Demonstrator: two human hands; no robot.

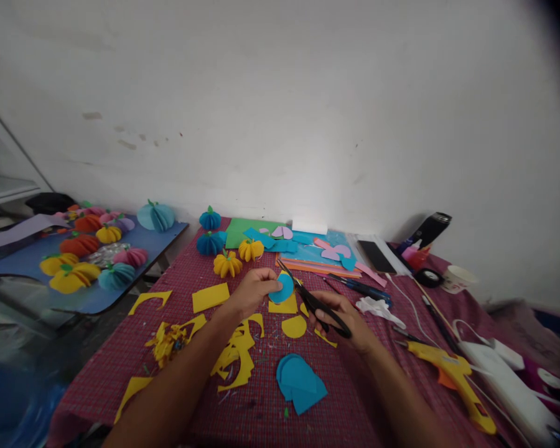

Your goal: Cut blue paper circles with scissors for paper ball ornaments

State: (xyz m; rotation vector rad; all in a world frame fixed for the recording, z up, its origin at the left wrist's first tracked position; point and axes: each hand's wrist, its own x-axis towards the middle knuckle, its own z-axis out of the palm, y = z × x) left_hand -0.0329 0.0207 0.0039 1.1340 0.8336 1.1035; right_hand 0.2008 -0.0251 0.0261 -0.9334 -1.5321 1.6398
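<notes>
Forearms (168,379) lay nearest, flanking stacked blue paper pieces (298,381) on the cloth-covered tabletop (182,264); a yellow glue gun (457,373) obstructed the right side, and yellow offcuts (240,358) crowded the left forearm. Over the tabletop's middle, the left hand (254,292) pinched a blue disc (284,289), while the right hand (338,314) gripped black scissors (315,303), blades at the disc. Farther right stood a paper cup (457,278), contents indistinct. A gap separated the tabletop's left edge from a blue side table (9,255) bearing paper pumpkins (116,275); a white wall (280,124) bounded the rear.
</notes>
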